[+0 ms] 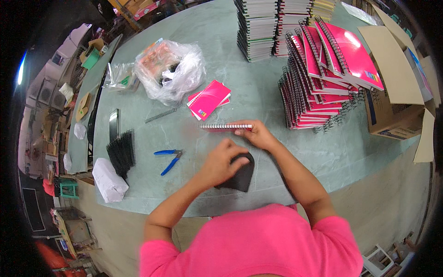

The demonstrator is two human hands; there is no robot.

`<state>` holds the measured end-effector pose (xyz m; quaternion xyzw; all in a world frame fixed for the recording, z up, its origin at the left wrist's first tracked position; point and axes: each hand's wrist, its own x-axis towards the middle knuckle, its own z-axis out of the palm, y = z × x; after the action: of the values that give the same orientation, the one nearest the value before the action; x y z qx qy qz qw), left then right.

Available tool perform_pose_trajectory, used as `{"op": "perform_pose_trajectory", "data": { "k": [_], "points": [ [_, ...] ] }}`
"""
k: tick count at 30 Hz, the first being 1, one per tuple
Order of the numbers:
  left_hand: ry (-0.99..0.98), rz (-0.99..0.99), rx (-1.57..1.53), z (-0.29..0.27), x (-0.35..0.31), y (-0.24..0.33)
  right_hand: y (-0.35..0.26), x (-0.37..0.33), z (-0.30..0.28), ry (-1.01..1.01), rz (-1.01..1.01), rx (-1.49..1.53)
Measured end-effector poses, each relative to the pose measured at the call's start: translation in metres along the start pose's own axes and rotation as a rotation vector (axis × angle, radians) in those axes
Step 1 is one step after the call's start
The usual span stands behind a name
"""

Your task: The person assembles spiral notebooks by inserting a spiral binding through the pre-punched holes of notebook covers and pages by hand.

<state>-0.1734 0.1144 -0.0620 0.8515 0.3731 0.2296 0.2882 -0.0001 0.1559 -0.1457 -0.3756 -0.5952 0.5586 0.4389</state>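
Near the middle of the green table (258, 83), we see the thin pink notebook (226, 129) raised on edge, its row of punched holes or binding loops turned upward. The right hand (258, 135) grasps it by its right end, a grip that, we judge, leaves the rest of that edge exposed. The left hand (224, 160) has its fingers half curled over the black block (239, 179) just below; we cannot tell whether it grips the block or only rests against it. Blue-handled cutters (170, 160) lie with handles spread left of that hand, probably to be within easy reach. Beyond them sits a bundle of black coils (122, 154), gathered side by side, while a single coil (160, 115) lies apart near the pink punched covers (211, 99). To the right, the stack of spiral notebooks (310, 108) shows coils on both sides, which we take as a way of keeping the pile level beside the open carton (392, 113).
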Motion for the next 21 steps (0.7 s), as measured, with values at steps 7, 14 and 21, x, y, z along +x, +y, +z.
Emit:
{"op": "perform_pose_trajectory", "data": {
  "k": [7, 14, 21],
  "points": [
    [0.381, 0.267, 0.377, -0.013, 0.037, -0.015, -0.010, -0.005, 0.003, 0.128, -0.176, 0.190],
    [0.053, 0.101, 0.382, -0.022, 0.039, -0.034, 0.006, -0.020, 0.001, 0.161, 0.069, 0.044],
    [-0.017, 0.219, 0.330, -0.010, 0.046, -0.025, -0.008, -0.024, 0.014, 0.255, -0.222, -0.440]
  ]
}}
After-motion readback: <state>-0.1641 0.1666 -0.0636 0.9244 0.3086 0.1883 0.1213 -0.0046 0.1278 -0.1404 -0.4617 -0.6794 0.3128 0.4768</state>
